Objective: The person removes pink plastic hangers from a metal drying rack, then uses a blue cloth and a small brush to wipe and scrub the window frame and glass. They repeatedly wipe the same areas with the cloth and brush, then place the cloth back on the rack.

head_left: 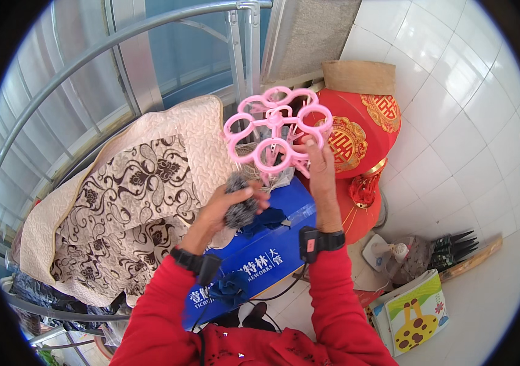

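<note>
My right hand (322,174) grips the near right rim of a pink plastic clip hanger (276,126), a ring of round loops with clothes pegs hanging below. The hanger is held up over the far end of a long blue box (254,259). Lower and to the left, my left hand (216,207) is closed round a dark grey fuzzy bundle (240,210), whose kind I cannot make out. Two crumpled dark blue cloth pieces (264,221) lie on the box, one below my left hand and one nearer to me.
A quilted cream blanket with brown scrolls (144,177) drapes over a metal railing (113,39) at left. Red and gold lanterns (363,131) stand at the far right against a tiled wall (443,110). A giraffe-printed bag (418,317) and a white appliance (377,251) are at lower right.
</note>
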`<state>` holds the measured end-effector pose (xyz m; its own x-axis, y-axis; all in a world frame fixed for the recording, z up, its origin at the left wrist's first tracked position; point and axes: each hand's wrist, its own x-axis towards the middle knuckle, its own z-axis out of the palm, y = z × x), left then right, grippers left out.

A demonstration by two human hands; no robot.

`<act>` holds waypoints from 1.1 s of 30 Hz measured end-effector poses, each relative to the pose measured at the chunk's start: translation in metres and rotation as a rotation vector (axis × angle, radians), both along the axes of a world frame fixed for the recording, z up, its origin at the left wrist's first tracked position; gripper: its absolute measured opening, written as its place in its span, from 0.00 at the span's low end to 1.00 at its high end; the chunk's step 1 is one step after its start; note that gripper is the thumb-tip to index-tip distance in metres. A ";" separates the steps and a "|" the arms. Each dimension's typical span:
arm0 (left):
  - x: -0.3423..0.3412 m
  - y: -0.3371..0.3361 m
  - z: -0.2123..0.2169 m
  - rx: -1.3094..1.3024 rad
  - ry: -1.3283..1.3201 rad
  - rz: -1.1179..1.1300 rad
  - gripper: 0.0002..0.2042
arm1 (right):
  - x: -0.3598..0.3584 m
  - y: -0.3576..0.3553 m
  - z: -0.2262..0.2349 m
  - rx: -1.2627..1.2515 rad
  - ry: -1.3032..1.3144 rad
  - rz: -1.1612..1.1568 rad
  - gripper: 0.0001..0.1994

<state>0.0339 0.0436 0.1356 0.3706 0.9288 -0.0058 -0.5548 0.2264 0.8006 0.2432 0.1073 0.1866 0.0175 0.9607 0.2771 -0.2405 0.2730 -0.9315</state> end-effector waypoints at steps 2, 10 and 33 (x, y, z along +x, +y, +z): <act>-0.030 -0.012 0.004 -0.069 0.139 0.049 0.14 | 0.012 0.005 0.020 -0.026 -0.078 0.045 0.13; -0.088 -0.017 0.040 0.117 0.293 0.580 0.06 | 0.029 0.014 0.056 0.019 -0.195 0.249 0.15; -0.020 0.070 0.072 0.392 0.626 0.451 0.10 | -0.007 -0.006 0.041 0.250 -0.993 -0.182 0.15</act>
